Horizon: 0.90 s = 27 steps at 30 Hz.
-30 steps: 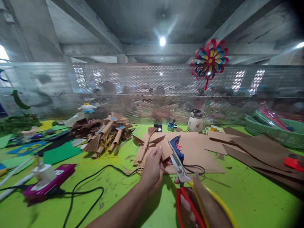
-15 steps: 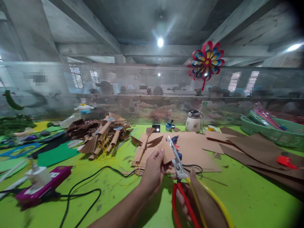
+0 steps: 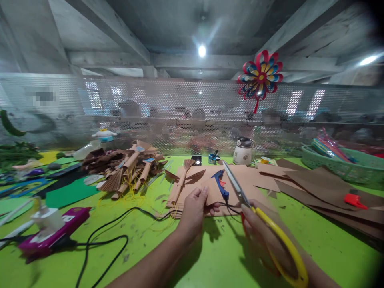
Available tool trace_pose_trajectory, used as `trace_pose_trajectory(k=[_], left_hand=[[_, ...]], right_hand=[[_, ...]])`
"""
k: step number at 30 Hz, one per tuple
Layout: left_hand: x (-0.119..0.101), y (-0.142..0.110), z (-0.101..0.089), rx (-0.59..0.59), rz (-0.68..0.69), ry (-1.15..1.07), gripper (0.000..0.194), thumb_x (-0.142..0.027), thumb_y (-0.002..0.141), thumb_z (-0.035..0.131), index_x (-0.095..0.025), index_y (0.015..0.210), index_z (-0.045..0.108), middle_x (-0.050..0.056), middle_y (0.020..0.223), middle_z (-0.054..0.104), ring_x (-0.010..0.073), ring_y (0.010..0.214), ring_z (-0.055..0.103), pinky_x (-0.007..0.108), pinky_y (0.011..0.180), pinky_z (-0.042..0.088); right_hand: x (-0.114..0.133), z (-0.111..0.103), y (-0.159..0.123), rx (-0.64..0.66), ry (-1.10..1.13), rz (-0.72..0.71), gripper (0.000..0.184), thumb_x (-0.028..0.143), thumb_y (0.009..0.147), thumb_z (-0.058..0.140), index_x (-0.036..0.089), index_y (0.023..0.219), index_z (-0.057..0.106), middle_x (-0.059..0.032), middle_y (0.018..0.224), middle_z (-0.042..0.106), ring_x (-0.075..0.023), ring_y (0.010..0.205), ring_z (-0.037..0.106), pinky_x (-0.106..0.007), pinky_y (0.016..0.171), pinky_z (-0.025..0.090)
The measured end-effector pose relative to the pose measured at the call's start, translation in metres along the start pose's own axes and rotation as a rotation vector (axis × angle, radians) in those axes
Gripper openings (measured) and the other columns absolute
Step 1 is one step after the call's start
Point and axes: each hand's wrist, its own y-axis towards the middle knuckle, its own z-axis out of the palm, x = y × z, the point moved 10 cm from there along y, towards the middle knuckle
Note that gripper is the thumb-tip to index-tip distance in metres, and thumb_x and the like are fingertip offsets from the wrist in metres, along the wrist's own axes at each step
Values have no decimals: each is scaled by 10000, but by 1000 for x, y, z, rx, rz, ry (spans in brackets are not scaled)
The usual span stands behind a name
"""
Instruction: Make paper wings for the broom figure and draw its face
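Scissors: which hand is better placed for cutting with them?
Probably the right hand: it holds the scissors by the handles, while the left hand holds a piece of brown paper.

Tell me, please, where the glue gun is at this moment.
In the head view, the glue gun lies slightly right of centre, on the brown paper, seen between the left hand and the scissors.

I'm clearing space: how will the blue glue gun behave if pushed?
The blue glue gun probably won't roll, with its angled handle. The black cord at that handle may tug it. Its plastic-looking body suggests it's light.
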Motion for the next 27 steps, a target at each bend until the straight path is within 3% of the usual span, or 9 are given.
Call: trace_pose_trajectory(k=[3, 5, 8, 10, 16, 20, 24, 27], left_hand=[[0, 0, -3, -21, 4, 39, 334, -469, 783, 620, -159, 755, 500, 9, 562, 606, 130, 480, 583, 192, 445, 427], [-1, 0, -3, -31, 11, 64, 335, -466, 772, 632, -165, 735, 488, 5, 547, 599, 131, 468, 580, 191, 431, 419], [-2, -1, -3, -48, 13, 97, 316, -443, 773, 637, -170, 737, 483, 14, 588, 619, 126, 482, 588, 188, 436, 424], [0, 0, -3, -56, 5, 114, 311, -432, 775, 635, -176, 728, 465, 18, 623, 628, 125, 485, 594, 192, 432, 430], [0, 2, -5, -50, 14, 152, 311, -415, 777, 639, -174, 712, 454, 10, 634, 614, 113, 481, 588, 182, 417, 427], [2, 1, -4, -22, -5, 158, 292, -409, 762, 660, -170, 781, 495, 0, 689, 615, 115, 524, 600, 216, 477, 494], [4, 1, 0, 5, -13, 160, 292, -403, 750, 672, -169, 792, 503, -8, 671, 600, 128, 543, 604, 238, 488, 514], [5, 1, 4, 35, -8, 169, 312, -403, 718, 707, -158, 797, 530, 3, 643, 608, 124, 511, 583, 235, 467, 511]], right_hand=[[22, -52, 12, -167, -510, -166, 361, 504, 812, 548, 192, 989, 586, -12, 682, 605, -128, 496, 486, -241, 434, 345], [22, -80, 24, -212, -921, -171, 379, 490, 833, 488, 197, 1054, 579, -39, 730, 653, -181, 594, 579, -280, 545, 412], [9, -117, 39, -209, -1077, -118, 381, 459, 796, 520, 204, 1064, 613, -44, 667, 641, -233, 618, 589, -309, 556, 384], [-1, -129, 46, -161, -1129, -104, 368, 429, 768, 539, 216, 1050, 640, -30, 629, 623, -228, 590, 574, -299, 538, 360], [-30, -130, 48, -33, -1181, -99, 365, 360, 767, 515, 213, 1075, 643, -60, 804, 693, -231, 699, 613, -295, 602, 398], [-37, -127, 40, -3, -1178, -113, 374, 367, 758, 540, 195, 1071, 650, -116, 964, 683, -276, 837, 607, -345, 701, 421], [-13, -118, 31, -29, -1126, -162, 349, 405, 753, 570, 150, 964, 681, -173, 919, 646, -328, 886, 559, -437, 772, 395], [18, -87, 29, 11, -973, -226, 334, 402, 830, 503, 161, 1006, 653, -144, 987, 640, -269, 892, 564, -398, 789, 413]])
